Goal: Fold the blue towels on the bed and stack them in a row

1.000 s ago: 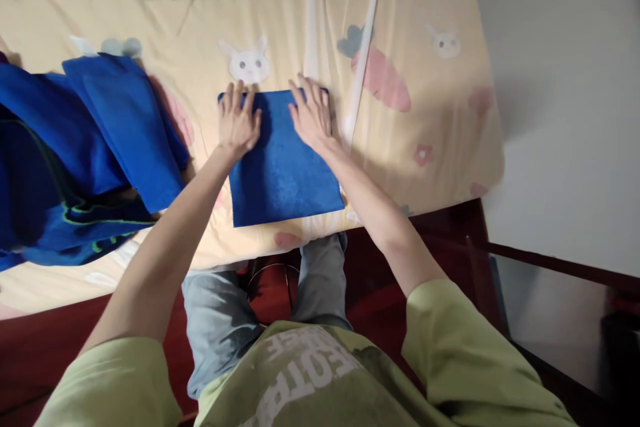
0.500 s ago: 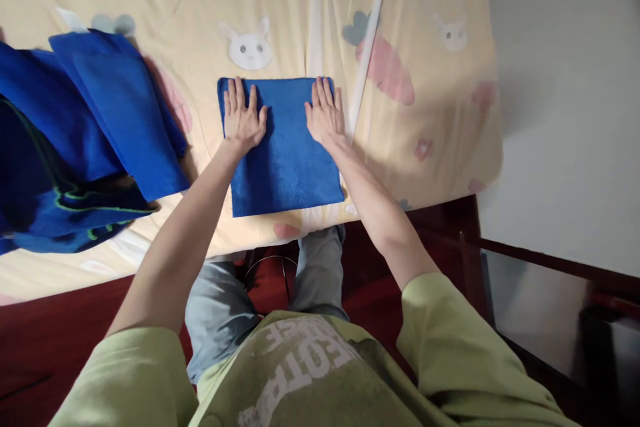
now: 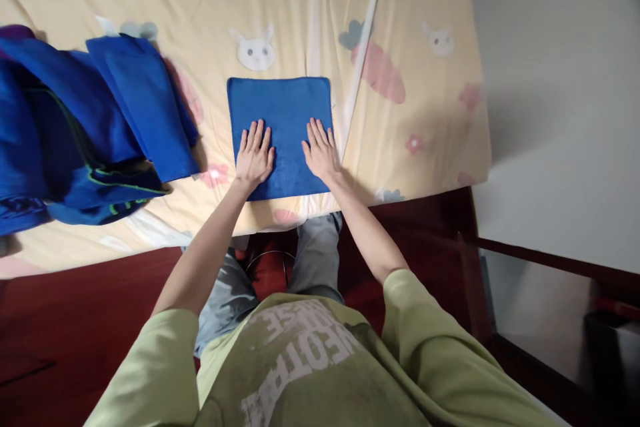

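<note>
A blue cloth [image 3: 283, 107] lies flat as a near rectangle on the patterned sheet [image 3: 425, 127], close to the front edge. My left hand [image 3: 254, 153] rests palm down on its left side, fingers spread and pointing away from me. On the right side of the cloth my right hand [image 3: 321, 150] lies flat too, with its fingers extended. Neither hand grips anything. The cloth's middle shows between the hands, and its far edge is uncovered.
Several blue cloths [image 3: 145, 107], some with green edging, lie heaped at the left of the sheet. A white strip [image 3: 364, 47] crosses the sheet right of the flat cloth. A pale wall [image 3: 560, 80] stands at the right, above dark red flooring.
Both hands have slid toward me over the cloth, from its far edge to its nearer half. The view has shifted slightly left, showing more of the heap.
</note>
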Motion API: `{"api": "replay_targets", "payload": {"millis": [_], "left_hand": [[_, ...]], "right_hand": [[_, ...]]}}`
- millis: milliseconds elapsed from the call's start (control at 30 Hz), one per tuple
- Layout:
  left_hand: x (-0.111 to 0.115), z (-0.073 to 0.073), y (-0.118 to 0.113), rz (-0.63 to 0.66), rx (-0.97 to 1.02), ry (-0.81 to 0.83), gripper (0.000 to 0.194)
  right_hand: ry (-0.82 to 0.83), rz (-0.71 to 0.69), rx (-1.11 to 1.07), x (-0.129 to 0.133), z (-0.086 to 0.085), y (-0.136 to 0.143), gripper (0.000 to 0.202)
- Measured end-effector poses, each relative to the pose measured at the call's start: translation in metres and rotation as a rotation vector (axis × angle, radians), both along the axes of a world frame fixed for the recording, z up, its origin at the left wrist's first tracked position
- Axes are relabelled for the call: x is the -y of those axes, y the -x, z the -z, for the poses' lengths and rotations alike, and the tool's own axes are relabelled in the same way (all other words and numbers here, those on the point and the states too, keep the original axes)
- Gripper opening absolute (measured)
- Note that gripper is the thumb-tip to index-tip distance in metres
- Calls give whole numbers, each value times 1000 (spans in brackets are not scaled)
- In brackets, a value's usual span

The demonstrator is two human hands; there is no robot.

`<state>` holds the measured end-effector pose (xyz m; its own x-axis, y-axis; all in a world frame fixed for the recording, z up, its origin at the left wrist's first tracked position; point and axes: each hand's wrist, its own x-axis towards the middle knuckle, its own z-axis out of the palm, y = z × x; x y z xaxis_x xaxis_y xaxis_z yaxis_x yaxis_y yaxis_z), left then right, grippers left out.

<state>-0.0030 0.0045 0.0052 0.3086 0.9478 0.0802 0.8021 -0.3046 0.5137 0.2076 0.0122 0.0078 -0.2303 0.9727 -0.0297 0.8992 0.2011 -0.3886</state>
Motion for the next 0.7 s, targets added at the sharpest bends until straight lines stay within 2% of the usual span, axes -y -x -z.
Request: {"api": "replay_targets", "payload": {"millis": [133,233,300,367,500,567,700], "left_hand": [[36,-7,-21,-41,-7,14,66],[70,-5,-15,-16,-32,38,65],[87,-3,1,-23,-50,42,64],[97,-1,17,-55,-59,49,65],[104,2,34,-118,-62,71,69],[105,4,34,-126,-70,58,68],[104,8,31,-121,-75,19,68]], "right_hand": [[6,-24,-13,37,-9,44,67],[24,-59,-10,70,-9,57,65],[40,-43,5,85,-8,41,64],[39,-7,10,93,-7,13,63],[15,82,23,100,-1,-35,62],[11,94,28,102,2,-43,62],[2,90,37,102,8,-37,63]]}}
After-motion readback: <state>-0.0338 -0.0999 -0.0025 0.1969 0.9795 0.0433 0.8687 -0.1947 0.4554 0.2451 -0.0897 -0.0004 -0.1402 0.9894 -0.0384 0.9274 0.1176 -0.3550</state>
